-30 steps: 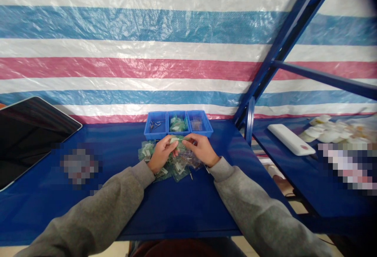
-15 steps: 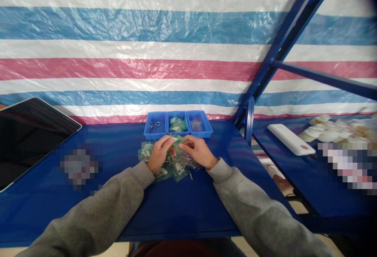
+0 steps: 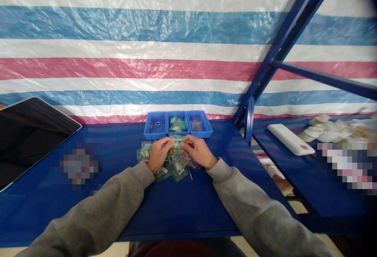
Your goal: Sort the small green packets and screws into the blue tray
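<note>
Between my hands is a small green-tinted plastic bag with pale parts inside. My left hand pinches its left side, and my right hand pinches its right side. Below and around them lies a pile of similar green bags, partly hidden by my hands. A thin metal pin pokes out at the pile's front. Just beyond stand three blue bins: the left bin holds several metal pins, the middle bin green bags, the right bin small clear bags.
A dark-screened tablet or monitor lies at the left, with a blurred-out item near it. On the neighbouring blue table at right are a white oblong device and pale bundles. A blue metal frame rises between the tables.
The bag between my fingers has turned slightly and shows flatter now. My hands have barely moved; the bins and the rest stay put.
</note>
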Demonstrator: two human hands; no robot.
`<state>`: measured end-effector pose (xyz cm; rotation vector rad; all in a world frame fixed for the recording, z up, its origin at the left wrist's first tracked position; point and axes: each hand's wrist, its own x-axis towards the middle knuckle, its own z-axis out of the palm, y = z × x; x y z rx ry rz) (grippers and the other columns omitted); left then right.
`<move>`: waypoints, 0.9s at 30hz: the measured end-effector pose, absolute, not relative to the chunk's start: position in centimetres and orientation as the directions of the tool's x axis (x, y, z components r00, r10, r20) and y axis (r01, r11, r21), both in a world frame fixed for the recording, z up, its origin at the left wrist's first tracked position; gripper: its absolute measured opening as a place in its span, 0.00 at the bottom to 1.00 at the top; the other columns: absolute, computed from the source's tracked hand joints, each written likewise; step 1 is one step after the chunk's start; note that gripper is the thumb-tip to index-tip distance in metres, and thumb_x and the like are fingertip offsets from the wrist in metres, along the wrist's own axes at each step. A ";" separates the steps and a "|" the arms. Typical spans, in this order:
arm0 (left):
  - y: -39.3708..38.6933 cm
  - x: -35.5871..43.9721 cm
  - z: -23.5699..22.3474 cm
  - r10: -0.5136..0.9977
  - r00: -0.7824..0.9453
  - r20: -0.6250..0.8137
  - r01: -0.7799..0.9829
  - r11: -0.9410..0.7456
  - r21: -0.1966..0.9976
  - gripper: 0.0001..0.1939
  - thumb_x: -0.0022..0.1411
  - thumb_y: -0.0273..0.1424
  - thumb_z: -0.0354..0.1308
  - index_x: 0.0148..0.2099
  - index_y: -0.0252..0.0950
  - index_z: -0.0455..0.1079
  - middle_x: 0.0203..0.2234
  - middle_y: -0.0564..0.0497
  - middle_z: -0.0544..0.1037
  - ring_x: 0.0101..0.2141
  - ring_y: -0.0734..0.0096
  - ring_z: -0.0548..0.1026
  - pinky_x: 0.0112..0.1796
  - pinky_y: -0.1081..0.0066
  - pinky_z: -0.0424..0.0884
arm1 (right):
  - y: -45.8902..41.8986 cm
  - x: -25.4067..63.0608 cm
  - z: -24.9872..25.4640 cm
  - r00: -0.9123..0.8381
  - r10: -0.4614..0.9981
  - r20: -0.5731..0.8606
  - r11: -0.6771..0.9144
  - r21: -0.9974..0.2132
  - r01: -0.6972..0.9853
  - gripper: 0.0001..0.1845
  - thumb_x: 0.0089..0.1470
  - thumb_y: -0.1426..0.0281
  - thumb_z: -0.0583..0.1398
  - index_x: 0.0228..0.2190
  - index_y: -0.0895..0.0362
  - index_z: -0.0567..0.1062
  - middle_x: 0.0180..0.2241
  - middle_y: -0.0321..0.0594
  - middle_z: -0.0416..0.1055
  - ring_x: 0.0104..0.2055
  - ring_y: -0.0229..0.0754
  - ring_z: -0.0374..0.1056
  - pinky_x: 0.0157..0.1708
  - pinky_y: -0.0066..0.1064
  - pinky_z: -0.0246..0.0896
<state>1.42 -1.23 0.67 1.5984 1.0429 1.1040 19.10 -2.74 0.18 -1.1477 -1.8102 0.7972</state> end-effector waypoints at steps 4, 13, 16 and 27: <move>-1.2 1.6 0.7 0.933 0.285 0.220 0.106 -0.259 0.960 0.13 0.59 0.38 0.56 0.33 0.32 0.69 0.21 0.55 0.70 0.23 0.75 0.68 0.27 0.75 0.65 | -2.7 19.2 0.3 -0.217 0.920 0.327 0.388 -0.837 0.385 0.07 0.57 0.66 0.55 0.30 0.56 0.68 0.17 0.30 0.66 0.20 0.36 0.64 0.24 0.26 0.56; -1.3 1.5 0.6 0.925 0.302 0.230 0.150 -0.285 0.947 0.11 0.56 0.36 0.59 0.33 0.31 0.69 0.20 0.55 0.70 0.21 0.78 0.65 0.24 0.77 0.63 | -2.8 19.3 0.6 -0.226 0.904 0.362 0.424 -0.822 0.380 0.06 0.56 0.67 0.56 0.31 0.56 0.70 0.22 0.32 0.68 0.24 0.36 0.64 0.26 0.26 0.56; -1.4 1.6 0.7 0.922 0.322 0.217 0.132 -0.271 0.954 0.11 0.56 0.36 0.59 0.35 0.31 0.71 0.23 0.54 0.72 0.22 0.77 0.66 0.25 0.77 0.63 | -2.8 19.3 0.6 -0.225 0.901 0.371 0.432 -0.815 0.385 0.06 0.56 0.67 0.56 0.30 0.56 0.70 0.21 0.32 0.68 0.24 0.36 0.64 0.26 0.26 0.56; -1.2 1.2 0.3 0.909 0.331 0.253 0.155 -0.317 0.936 0.09 0.57 0.34 0.56 0.33 0.32 0.68 0.21 0.55 0.69 0.23 0.76 0.65 0.28 0.76 0.62 | -3.2 18.8 1.2 -0.235 0.899 0.369 0.435 -0.805 0.402 0.06 0.54 0.68 0.58 0.27 0.57 0.70 0.21 0.33 0.70 0.24 0.36 0.66 0.25 0.25 0.55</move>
